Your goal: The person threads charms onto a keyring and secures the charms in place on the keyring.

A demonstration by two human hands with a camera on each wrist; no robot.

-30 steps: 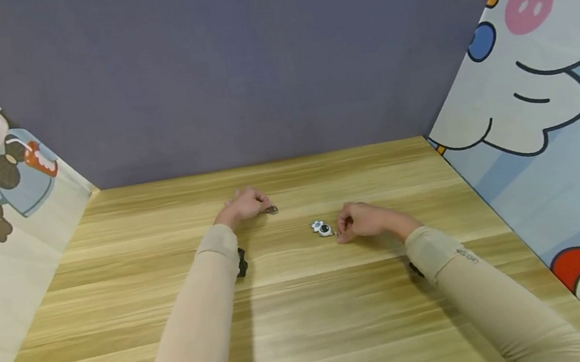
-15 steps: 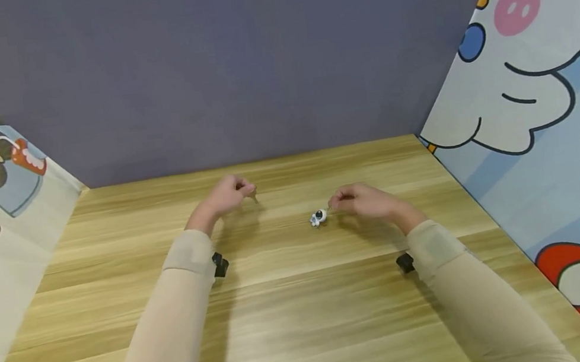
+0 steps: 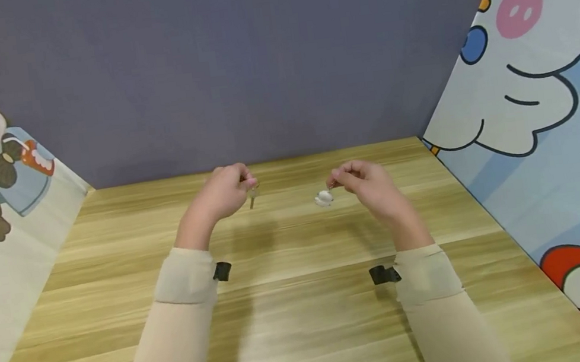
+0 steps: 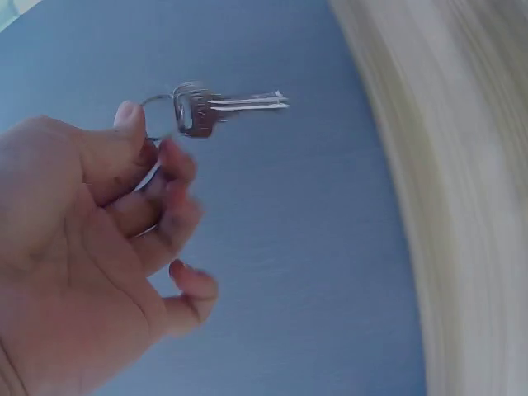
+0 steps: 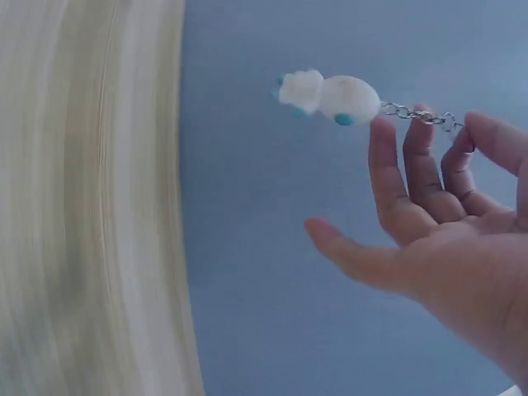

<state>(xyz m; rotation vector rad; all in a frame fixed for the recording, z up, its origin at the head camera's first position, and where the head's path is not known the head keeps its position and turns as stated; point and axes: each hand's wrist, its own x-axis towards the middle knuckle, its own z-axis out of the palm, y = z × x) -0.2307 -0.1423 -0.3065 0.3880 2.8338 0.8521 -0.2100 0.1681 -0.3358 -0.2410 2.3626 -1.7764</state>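
My left hand (image 3: 224, 193) pinches a thin metal key ring (image 4: 156, 98) between thumb and forefinger. From the ring hang keys (image 4: 196, 112), their blades pointing away from the fingers, also visible in the head view as small keys (image 3: 252, 198) above the table. On the right, my right hand (image 3: 373, 186) pinches the end of a short silver chain (image 5: 417, 114). A white figurine charm (image 5: 350, 97) with blue-green spots dangles from that chain. In the head view the charm (image 3: 323, 198) shows its plain white side. A gap separates the two hands.
A wood-grain table (image 3: 306, 322) spreads below both hands. Behind it rises a grey-blue back panel (image 3: 255, 65). Cartoon-printed side panels stand at left (image 3: 29, 199) and right (image 3: 552, 175). Black wrist camera mounts (image 3: 383, 275) jut inward from the sleeves.
Both hands have risen from the table toward the back. The keys now hang from the left fingers, and the charm, earlier lying on the wood, dangles from the right.
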